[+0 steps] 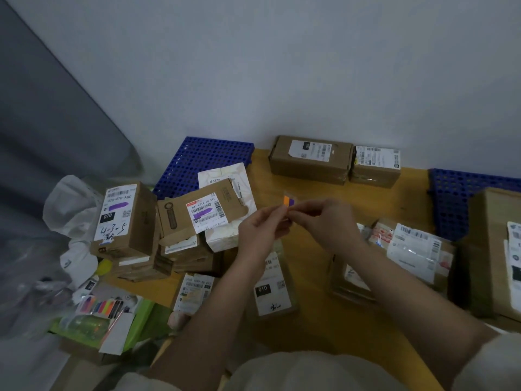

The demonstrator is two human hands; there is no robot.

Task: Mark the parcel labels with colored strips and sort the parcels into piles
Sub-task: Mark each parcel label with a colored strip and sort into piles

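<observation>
A person seated on the floor raises both hands above a spread of parcels, the left hand (263,225) and right hand (321,221) meeting fingertip to fingertip, each pinching a small sheet of colored strips (289,201) whose orange and purple bands stand up just past the fingers. The sheet's long axis runs roughly upright, away from the wearer, and the left hand looks to steady it while the right works at an edge, probably to peel one strip free. Directly below the forearms lies the parcel marked 010 (272,296), its label apparently unmarked; it sits nearer than anything else, so the next strip likely travels straight down and toward the body. A pack of spare strips (103,306) rests at lower left. Beyond it, a pile of boxes (158,221) at left already carries purple marks on two labels. Farthest off, two brown boxes (335,160) stand against the wall.
</observation>
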